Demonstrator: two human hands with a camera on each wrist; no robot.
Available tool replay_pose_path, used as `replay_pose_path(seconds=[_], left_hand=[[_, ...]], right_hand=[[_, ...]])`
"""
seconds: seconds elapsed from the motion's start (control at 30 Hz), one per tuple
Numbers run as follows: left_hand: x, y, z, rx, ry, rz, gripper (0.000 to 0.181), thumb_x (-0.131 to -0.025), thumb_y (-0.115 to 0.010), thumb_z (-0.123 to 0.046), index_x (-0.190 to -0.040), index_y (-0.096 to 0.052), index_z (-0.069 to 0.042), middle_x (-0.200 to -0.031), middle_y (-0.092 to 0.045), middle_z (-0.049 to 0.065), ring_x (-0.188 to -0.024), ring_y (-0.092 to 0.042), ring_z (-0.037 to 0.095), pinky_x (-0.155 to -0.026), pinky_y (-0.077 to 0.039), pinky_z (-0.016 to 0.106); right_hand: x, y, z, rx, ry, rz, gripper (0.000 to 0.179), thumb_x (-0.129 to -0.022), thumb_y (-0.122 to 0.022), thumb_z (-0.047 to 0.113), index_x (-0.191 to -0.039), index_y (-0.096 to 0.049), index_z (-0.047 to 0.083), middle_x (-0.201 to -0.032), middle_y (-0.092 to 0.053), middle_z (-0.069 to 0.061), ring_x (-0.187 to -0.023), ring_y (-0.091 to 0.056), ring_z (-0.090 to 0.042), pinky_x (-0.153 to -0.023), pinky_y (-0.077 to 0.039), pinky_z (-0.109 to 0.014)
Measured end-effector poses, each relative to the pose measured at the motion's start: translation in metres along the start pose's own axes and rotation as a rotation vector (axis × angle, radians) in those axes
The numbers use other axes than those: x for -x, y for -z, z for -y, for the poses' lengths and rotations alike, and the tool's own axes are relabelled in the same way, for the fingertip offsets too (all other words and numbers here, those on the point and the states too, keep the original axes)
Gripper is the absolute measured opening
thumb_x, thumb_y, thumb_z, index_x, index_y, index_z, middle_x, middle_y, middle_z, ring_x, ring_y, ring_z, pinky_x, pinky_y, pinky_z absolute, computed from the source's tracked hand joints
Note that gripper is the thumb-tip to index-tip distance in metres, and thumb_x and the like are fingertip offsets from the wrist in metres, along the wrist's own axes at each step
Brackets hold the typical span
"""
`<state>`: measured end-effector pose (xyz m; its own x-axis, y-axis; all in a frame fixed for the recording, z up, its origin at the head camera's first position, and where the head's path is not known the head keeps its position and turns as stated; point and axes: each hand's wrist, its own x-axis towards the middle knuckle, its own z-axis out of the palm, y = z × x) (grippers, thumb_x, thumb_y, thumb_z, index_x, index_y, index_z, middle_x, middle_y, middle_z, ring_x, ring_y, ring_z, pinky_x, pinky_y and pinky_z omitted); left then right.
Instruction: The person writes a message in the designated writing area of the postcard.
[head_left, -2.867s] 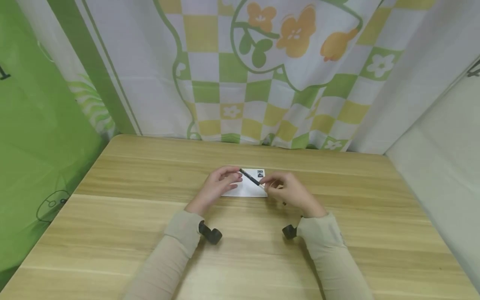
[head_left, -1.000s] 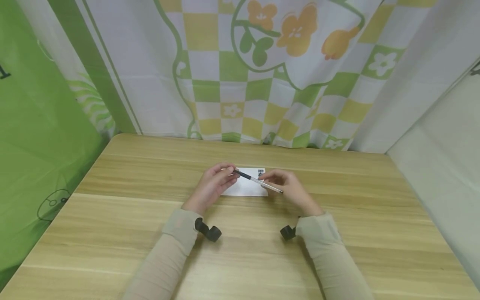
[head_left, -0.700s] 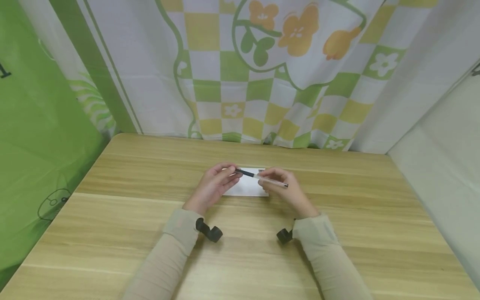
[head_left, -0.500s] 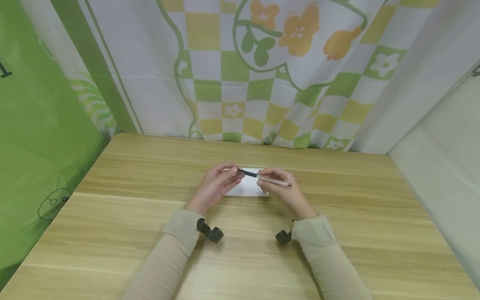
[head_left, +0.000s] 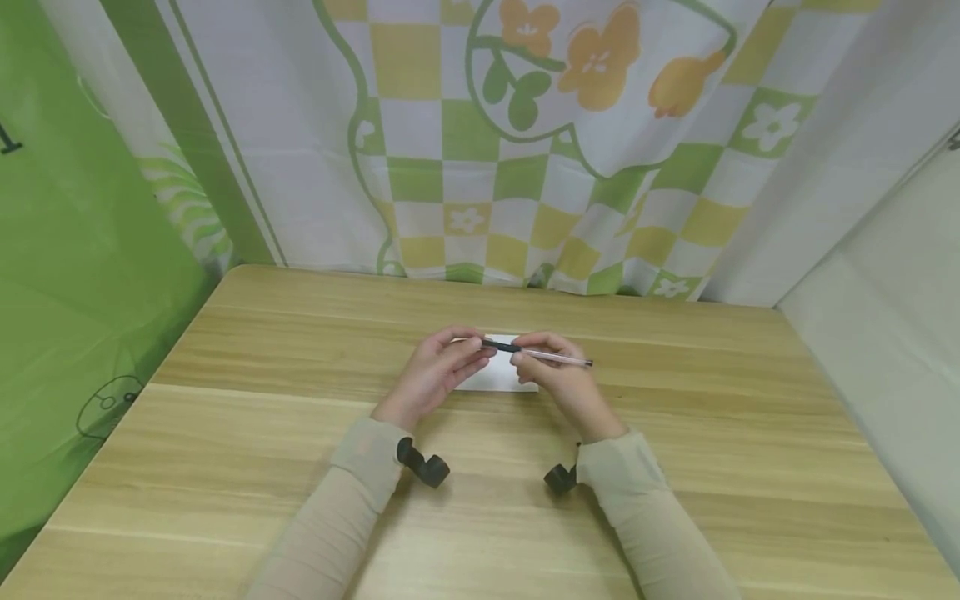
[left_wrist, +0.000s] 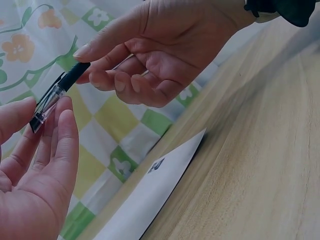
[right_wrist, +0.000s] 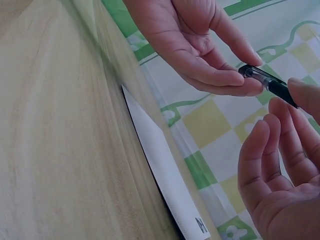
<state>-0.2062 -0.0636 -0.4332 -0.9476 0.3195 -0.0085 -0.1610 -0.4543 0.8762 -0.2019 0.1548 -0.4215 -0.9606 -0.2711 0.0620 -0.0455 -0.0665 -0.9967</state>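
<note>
A pen with a dark section, a clear barrel (head_left: 558, 357) and a black end is held above the table between both hands. My left hand (head_left: 431, 371) pinches its left end between thumb and fingers. In the left wrist view that end is a clear part with a clip (left_wrist: 48, 101). The right hand (head_left: 568, 385) pinches the pen at the dark section (right_wrist: 281, 91), its other fingers loosely curled. Below the hands lies a flat white rectangular item (head_left: 498, 375) with a small black print (left_wrist: 156, 165), partly hidden by the hands in the head view.
The wooden table (head_left: 480, 517) extends around the hands. A patterned curtain (head_left: 480, 150) hangs along its back edge, with green cloth (head_left: 90, 250) at the left and a pale wall (head_left: 892, 267) at the right. Black wrist cameras (head_left: 432, 471) sit at both cuffs.
The pen has turned from a steep slant to nearly level. The right hand has shifted left along it, closer to the left hand, and now grips it at the dark section.
</note>
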Motion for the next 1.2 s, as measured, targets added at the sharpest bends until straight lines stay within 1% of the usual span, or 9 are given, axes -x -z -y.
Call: replay_pose_path(seconds=[0.17,0.3,0.5,0.67,0.77,0.9,1.03,1.1,1.2], left_hand=[[0.000,0.001,0.001,-0.054,-0.014,0.004,0.015,-0.103,-0.054,0.000,-0.116,-0.061,0.000,-0.115,-0.066,0.010,-0.104,-0.070,0.016,-0.101,-0.051,0.035],[0.000,0.001,0.001,-0.096,-0.027,0.026,0.014,-0.102,-0.055,0.001,-0.115,-0.061,0.001,-0.113,-0.068,0.011,-0.103,-0.071,0.017,-0.100,-0.053,0.035],[-0.001,0.002,0.002,-0.158,-0.038,0.059,0.013,-0.102,-0.056,0.001,-0.113,-0.062,0.001,-0.109,-0.070,0.010,-0.101,-0.072,0.018,-0.099,-0.053,0.036],[0.000,0.001,0.001,-0.213,-0.046,0.051,0.014,-0.101,-0.058,0.000,-0.114,-0.062,0.004,-0.109,-0.071,0.012,-0.101,-0.072,0.018,-0.098,-0.054,0.037],[0.000,0.000,0.000,-0.260,-0.063,0.051,0.017,-0.100,-0.060,-0.001,-0.115,-0.063,0.007,-0.110,-0.071,0.014,-0.099,-0.073,0.018,-0.097,-0.055,0.038],[0.001,0.000,0.000,-0.331,-0.077,0.051,0.020,-0.099,-0.063,-0.003,-0.116,-0.064,0.008,-0.112,-0.070,0.022,-0.099,-0.073,0.019,-0.095,-0.056,0.038],[0.002,0.000,0.000,-0.374,-0.070,0.037,0.022,-0.099,-0.066,-0.007,-0.116,-0.067,0.007,-0.112,-0.070,0.024,-0.098,-0.073,0.020,-0.093,-0.057,0.037],[0.003,0.000,0.000,-0.381,-0.061,0.033,0.022,-0.099,-0.066,-0.009,-0.115,-0.067,0.006,-0.112,-0.071,0.023,-0.098,-0.073,0.021,-0.092,-0.057,0.036],[0.003,0.001,0.000,-0.382,-0.045,0.028,0.023,-0.099,-0.067,-0.011,-0.115,-0.068,0.006,-0.112,-0.071,0.024,-0.098,-0.073,0.022,-0.091,-0.058,0.035]], right_hand=[[0.000,-0.002,-0.001,0.007,0.019,-0.010,0.021,-0.091,-0.074,0.007,-0.110,-0.067,0.002,-0.088,-0.069,-0.003,-0.077,-0.063,-0.014,-0.076,-0.059,-0.029],[-0.001,-0.003,-0.002,0.003,0.044,-0.006,0.020,-0.092,-0.074,0.008,-0.109,-0.067,0.001,-0.087,-0.069,-0.007,-0.076,-0.064,-0.014,-0.077,-0.058,-0.029],[-0.001,-0.005,-0.005,0.009,0.062,-0.018,0.015,-0.094,-0.072,0.011,-0.107,-0.067,0.004,-0.083,-0.067,-0.002,-0.075,-0.061,-0.013,-0.078,-0.054,-0.027],[-0.001,-0.010,-0.006,-0.066,0.053,-0.053,0.011,-0.094,-0.072,0.010,-0.103,-0.068,0.005,-0.081,-0.065,-0.001,-0.074,-0.059,-0.013,-0.073,-0.052,-0.024],[0.000,-0.014,-0.005,-0.118,0.046,-0.069,0.008,-0.094,-0.071,0.008,-0.101,-0.068,0.005,-0.085,-0.065,-0.002,-0.074,-0.058,-0.013,-0.072,-0.052,-0.024],[0.001,-0.017,-0.006,-0.166,0.043,-0.084,0.005,-0.094,-0.070,0.005,-0.098,-0.067,0.007,-0.087,-0.065,-0.001,-0.073,-0.058,-0.012,-0.070,-0.051,-0.022],[0.002,-0.017,-0.009,-0.190,0.047,-0.093,0.005,-0.095,-0.069,0.004,-0.097,-0.066,0.008,-0.085,-0.068,-0.002,-0.070,-0.053,-0.011,-0.065,-0.046,-0.019],[0.002,-0.017,-0.011,-0.196,0.050,-0.095,0.005,-0.095,-0.068,0.003,-0.097,-0.066,0.008,-0.083,-0.069,-0.002,-0.068,-0.051,-0.010,-0.062,-0.043,-0.019],[0.002,-0.017,-0.013,-0.199,0.049,-0.101,0.006,-0.095,-0.068,0.002,-0.096,-0.066,0.008,-0.082,-0.069,-0.002,-0.068,-0.051,-0.010,-0.062,-0.042,-0.018]])
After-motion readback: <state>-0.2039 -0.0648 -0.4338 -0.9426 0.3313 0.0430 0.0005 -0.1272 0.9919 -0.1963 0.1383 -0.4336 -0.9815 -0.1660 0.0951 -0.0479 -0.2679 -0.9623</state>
